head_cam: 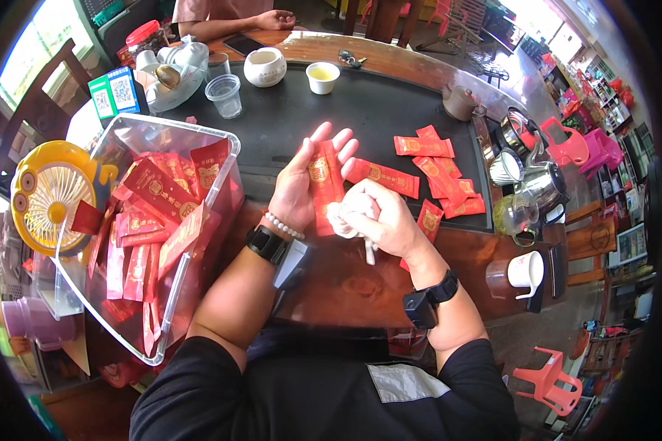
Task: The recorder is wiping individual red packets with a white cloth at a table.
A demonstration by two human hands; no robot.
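My left hand (295, 190) is palm up with a slim red packet (325, 171) lying along it, the thumb at the packet's edge. A crumpled white cloth (345, 219) is bunched in my right hand (389, 218) and meets the lower end of that packet. Just beyond my right hand, another red packet (389, 179) lies on the black tea tray (287, 118). Farther right, several more red packets (447, 182) overlap in a loose pile. One packet (429, 220) is partly hidden by my right wrist. All bear gold print.
A clear plastic bin (229, 149) of red packets stands left, beside a yellow fan (58, 198). Behind are a plastic cup (223, 93), a white jar (265, 67) and a teacup (323, 77). A teapot (459, 103) and glass kettle (543, 184) stand right. Another person's hand (276, 20) rests opposite.
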